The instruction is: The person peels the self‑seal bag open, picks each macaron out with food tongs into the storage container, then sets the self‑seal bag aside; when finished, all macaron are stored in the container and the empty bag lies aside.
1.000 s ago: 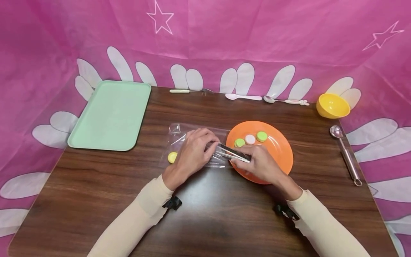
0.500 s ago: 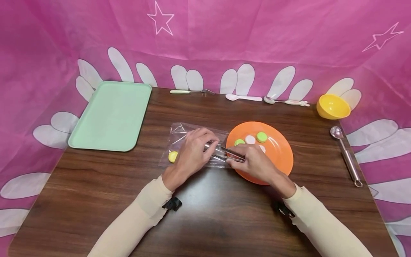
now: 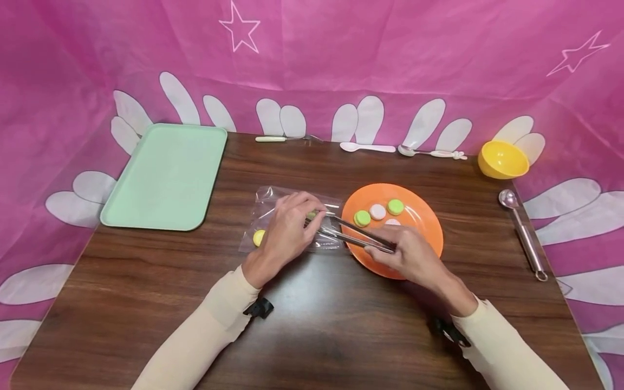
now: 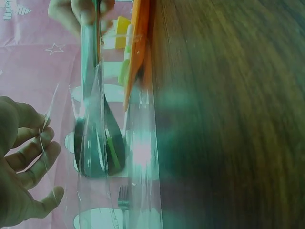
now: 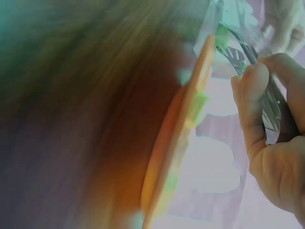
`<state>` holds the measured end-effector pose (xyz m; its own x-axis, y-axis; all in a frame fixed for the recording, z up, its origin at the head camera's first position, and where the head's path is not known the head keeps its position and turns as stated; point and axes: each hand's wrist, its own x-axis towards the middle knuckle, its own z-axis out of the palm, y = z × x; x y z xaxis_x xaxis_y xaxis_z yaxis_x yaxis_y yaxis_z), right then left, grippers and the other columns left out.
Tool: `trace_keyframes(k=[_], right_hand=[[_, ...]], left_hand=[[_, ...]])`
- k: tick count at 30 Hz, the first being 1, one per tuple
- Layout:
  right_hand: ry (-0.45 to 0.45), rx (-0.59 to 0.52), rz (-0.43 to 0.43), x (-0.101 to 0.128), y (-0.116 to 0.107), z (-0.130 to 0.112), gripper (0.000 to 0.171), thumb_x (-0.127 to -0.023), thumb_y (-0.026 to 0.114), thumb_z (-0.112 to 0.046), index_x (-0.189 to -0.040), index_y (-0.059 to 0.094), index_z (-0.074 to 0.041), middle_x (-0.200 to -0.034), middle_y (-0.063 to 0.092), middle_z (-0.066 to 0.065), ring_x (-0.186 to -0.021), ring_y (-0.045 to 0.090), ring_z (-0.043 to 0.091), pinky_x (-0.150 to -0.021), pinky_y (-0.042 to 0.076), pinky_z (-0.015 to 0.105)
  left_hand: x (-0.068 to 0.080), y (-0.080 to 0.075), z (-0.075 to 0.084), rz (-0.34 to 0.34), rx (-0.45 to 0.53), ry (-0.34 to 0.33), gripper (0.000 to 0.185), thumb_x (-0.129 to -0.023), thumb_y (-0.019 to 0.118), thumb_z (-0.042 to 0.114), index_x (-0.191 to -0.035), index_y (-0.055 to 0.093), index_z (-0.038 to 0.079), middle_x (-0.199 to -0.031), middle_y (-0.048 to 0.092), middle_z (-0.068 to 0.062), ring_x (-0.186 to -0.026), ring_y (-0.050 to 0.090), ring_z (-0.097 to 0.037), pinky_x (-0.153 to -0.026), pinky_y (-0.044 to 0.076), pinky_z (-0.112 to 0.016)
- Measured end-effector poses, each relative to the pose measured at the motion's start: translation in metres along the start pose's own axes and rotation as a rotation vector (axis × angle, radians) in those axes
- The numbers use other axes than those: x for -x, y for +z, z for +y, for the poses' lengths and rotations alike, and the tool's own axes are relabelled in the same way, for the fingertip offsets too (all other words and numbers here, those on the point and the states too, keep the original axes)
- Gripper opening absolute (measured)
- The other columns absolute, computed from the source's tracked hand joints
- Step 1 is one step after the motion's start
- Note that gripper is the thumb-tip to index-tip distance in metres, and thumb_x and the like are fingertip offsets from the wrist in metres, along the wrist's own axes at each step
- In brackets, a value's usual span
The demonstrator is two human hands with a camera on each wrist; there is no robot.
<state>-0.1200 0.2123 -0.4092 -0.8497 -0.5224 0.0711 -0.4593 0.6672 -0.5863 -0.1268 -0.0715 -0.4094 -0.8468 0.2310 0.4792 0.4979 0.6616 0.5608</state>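
Note:
My left hand point(image 3: 291, 222) pinches the edge of a clear plastic bag point(image 3: 265, 208), which lies on the table left of the orange plate point(image 3: 424, 227). Inside the bag are a yellow macaron point(image 3: 258, 237) and, partly hidden by my left fingers, a green macaron point(image 3: 310, 216). My right hand point(image 3: 414, 252) grips metal tongs point(image 3: 361, 230) over the plate. Their arms stand apart, and the tips reach into the bag's mouth; in the left wrist view the tongs point(image 4: 97, 138) show through the film. On the plate are a green macaron point(image 3: 362, 218), a pink macaron point(image 3: 377, 212) and others.
A mint tray point(image 3: 163, 179) lies at the left. Along the back are a fork point(image 3: 273, 139), a pale spoon point(image 3: 368, 147) and another spoon point(image 3: 429, 153). At the right stand a yellow bowl point(image 3: 504, 161) and a metal scoop point(image 3: 524, 233).
The tongs first went farther left into the bag, then drew back right with their arms spread wider. A green macaron now shows by my left fingers. My left hand stays on the bag.

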Motion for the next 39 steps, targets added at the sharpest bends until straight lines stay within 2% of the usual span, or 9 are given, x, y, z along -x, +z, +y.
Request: trace_keyframes(k=[7,12,18,20,22,26,29,35,39], right_hand=[[-0.001,0.036,0.151,0.058,-0.027,0.015,0.036,-0.086,0.088,-0.005,-0.121,0.081,-0.007,-0.105,0.081,0.01,-0.059,0.063,-0.008,-0.053,0.051,0.012],[0.071,0.036,0.263,0.093,-0.048,0.029,0.039,-0.084,0.087,0.001,-0.122,0.08,-0.005,-0.108,0.08,0.018,-0.049,0.062,-0.009,-0.044,0.048,0.014],[0.242,0.069,0.386,0.12,-0.064,0.059,0.04,-0.084,0.089,-0.002,-0.122,0.08,-0.004,-0.087,0.07,-0.03,-0.045,0.06,-0.008,-0.04,0.044,0.016],[0.282,0.08,0.39,0.126,-0.065,0.067,0.038,-0.084,0.088,-0.003,-0.122,0.079,-0.001,-0.074,0.07,-0.029,-0.044,0.059,-0.009,-0.04,0.042,0.016],[0.319,0.092,0.376,0.131,-0.064,0.074,0.038,-0.086,0.087,-0.005,-0.123,0.078,0.001,-0.064,0.072,-0.016,-0.044,0.059,-0.01,-0.04,0.042,0.017],[0.354,0.098,0.357,0.136,-0.062,0.078,0.041,-0.088,0.087,-0.007,-0.126,0.076,0.003,-0.061,0.074,0.005,-0.044,0.059,-0.009,-0.043,0.044,0.016],[0.358,0.097,0.356,0.139,-0.062,0.076,0.042,-0.088,0.087,-0.009,-0.127,0.075,0.003,-0.061,0.074,0.002,-0.045,0.06,-0.009,-0.045,0.046,0.015],[0.338,0.103,0.422,0.143,-0.066,0.058,0.041,-0.084,0.09,-0.008,-0.123,0.079,-0.005,-0.067,0.066,-0.032,-0.046,0.062,-0.009,-0.049,0.046,0.013],[0.197,0.08,0.412,0.131,-0.066,0.036,0.043,-0.081,0.09,0.0,-0.121,0.081,-0.011,-0.09,0.075,-0.018,-0.048,0.062,-0.007,-0.049,0.048,0.012]], left_hand=[[-0.001,-0.003,-0.003,0.035,-0.018,-0.045,0.007,-0.097,0.077,0.009,-0.101,0.083,0.007,-0.101,0.079,-0.007,-0.099,0.075,-0.027,-0.106,0.052,-0.06],[0.001,-0.008,-0.006,0.062,-0.007,-0.064,0.007,-0.096,0.078,0.008,-0.1,0.083,0.006,-0.099,0.079,-0.008,-0.098,0.075,-0.029,-0.105,0.052,-0.059],[0.004,-0.01,-0.007,0.038,0.002,-0.072,0.007,-0.095,0.078,0.008,-0.1,0.083,0.007,-0.1,0.079,-0.009,-0.1,0.074,-0.03,-0.106,0.052,-0.06],[0.004,-0.01,-0.006,0.028,-0.001,-0.068,0.007,-0.095,0.077,0.008,-0.1,0.083,0.007,-0.1,0.079,-0.009,-0.101,0.074,-0.03,-0.106,0.052,-0.06],[0.004,-0.009,-0.006,0.021,-0.004,-0.063,0.007,-0.095,0.077,0.008,-0.1,0.083,0.007,-0.1,0.079,-0.008,-0.102,0.074,-0.03,-0.106,0.052,-0.059],[0.003,-0.008,-0.005,0.017,0.002,-0.064,0.008,-0.095,0.077,0.008,-0.1,0.083,0.007,-0.101,0.079,-0.009,-0.103,0.074,-0.031,-0.107,0.051,-0.061],[0.003,-0.008,-0.005,0.016,0.01,-0.064,0.009,-0.095,0.077,0.008,-0.101,0.083,0.006,-0.102,0.079,-0.009,-0.104,0.074,-0.031,-0.109,0.05,-0.062],[0.001,-0.006,-0.003,0.014,0.013,-0.058,0.009,-0.096,0.076,0.008,-0.101,0.083,0.006,-0.102,0.079,-0.009,-0.104,0.075,-0.03,-0.109,0.051,-0.061],[-0.001,-0.004,-0.001,0.011,0.013,-0.05,0.009,-0.096,0.076,0.008,-0.101,0.083,0.007,-0.102,0.079,-0.008,-0.103,0.075,-0.03,-0.109,0.051,-0.061]])
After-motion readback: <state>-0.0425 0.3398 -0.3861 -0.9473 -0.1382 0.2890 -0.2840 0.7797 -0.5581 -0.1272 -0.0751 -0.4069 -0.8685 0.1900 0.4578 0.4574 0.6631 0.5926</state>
